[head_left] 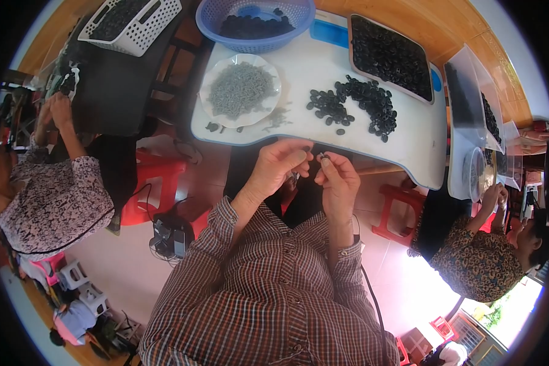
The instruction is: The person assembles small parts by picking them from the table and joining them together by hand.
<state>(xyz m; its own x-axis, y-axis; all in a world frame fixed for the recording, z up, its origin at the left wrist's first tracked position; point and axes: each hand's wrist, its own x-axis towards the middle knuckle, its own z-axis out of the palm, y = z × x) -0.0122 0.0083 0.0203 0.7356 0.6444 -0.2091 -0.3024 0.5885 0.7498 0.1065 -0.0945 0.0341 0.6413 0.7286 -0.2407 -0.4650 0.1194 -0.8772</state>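
Both of my hands are close together just off the near edge of the white table (299, 91). My left hand (279, 168) is closed in a pinch, with a small dark piece at its fingertips. A small black piece (324, 157) sits between the thumb and fingers of my right hand (337, 181); its exact kind is too small to tell. Beyond my hands, small black oval pieces (381, 110) lie loose in a spread cluster. A white scalloped plate (208, 110) at the left holds a heap of small grey pieces (241, 89).
A blue perforated basket (256, 46) of black pieces stands at the far left of the table. A tray (391, 82) full of black ovals is at the far right. Clear plastic bins (473, 116) flank the right side. Co-workers sit left and right; red stools (154, 183) stand nearby.
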